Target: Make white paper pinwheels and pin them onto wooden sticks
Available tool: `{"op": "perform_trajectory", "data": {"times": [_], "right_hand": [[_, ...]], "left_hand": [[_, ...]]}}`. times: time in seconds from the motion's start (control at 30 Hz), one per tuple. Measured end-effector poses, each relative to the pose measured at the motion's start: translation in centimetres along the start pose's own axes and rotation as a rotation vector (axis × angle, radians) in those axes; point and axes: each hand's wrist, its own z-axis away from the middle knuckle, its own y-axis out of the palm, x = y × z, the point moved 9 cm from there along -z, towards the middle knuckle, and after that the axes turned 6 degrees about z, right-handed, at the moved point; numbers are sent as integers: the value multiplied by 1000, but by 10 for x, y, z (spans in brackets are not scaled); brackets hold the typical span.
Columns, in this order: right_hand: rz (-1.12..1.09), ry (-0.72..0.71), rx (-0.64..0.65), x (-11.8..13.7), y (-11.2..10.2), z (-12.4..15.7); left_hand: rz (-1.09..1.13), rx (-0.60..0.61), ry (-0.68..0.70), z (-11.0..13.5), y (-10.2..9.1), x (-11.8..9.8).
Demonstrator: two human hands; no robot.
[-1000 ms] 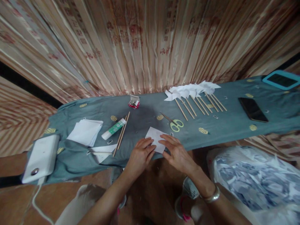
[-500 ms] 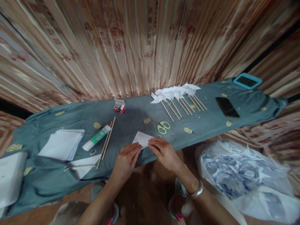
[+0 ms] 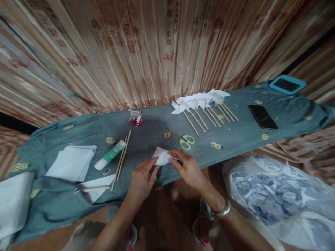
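Note:
A small folded sheet of white paper (image 3: 163,159) is pinched between my two hands at the near edge of the table. My left hand (image 3: 142,176) grips its left corner with thumb and fingers. On the other side, my right hand (image 3: 187,167) holds the right corner; a silver bangle circles that wrist. One flap of the paper stands partly raised. Just beyond my right hand lie scissors (image 3: 186,142) with light green handles. Left of my left hand are two thin wooden sticks (image 3: 121,162) and a green-and-white glue stick (image 3: 110,155).
Several white paper pinwheels (image 3: 200,101) on sticks lie in a row at the back. A paper stack (image 3: 72,162), a small red box (image 3: 135,120), a phone (image 3: 263,117) and a blue-framed device (image 3: 287,84) rest on the cloth. A plastic bag of paper pieces (image 3: 274,191) stands at the right.
The paper's flap has lifted between my hands, and my fingers have shifted to its corners. The whole view has moved slightly.

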Motion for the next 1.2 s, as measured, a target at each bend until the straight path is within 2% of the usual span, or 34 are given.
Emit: {"op": "perform_trajectory", "data": {"times": [0.2, 0.4, 0.6, 0.97, 1.2], "right_hand": [[3, 27, -7, -1, -1, 0], [11, 45, -22, -2, 1, -3], [11, 27, -51, 0, 2, -9], [-16, 13, -61, -2, 12, -18], [39, 38, -59, -3, 11, -20]], "left_hand": [[22, 8, -53, 2, 1, 4], [26, 13, -17, 5, -2, 0], [7, 45, 75, 9, -4, -8], [1, 38, 55, 13, -3, -1], [-56, 81, 46, 11, -3, -8]]}}
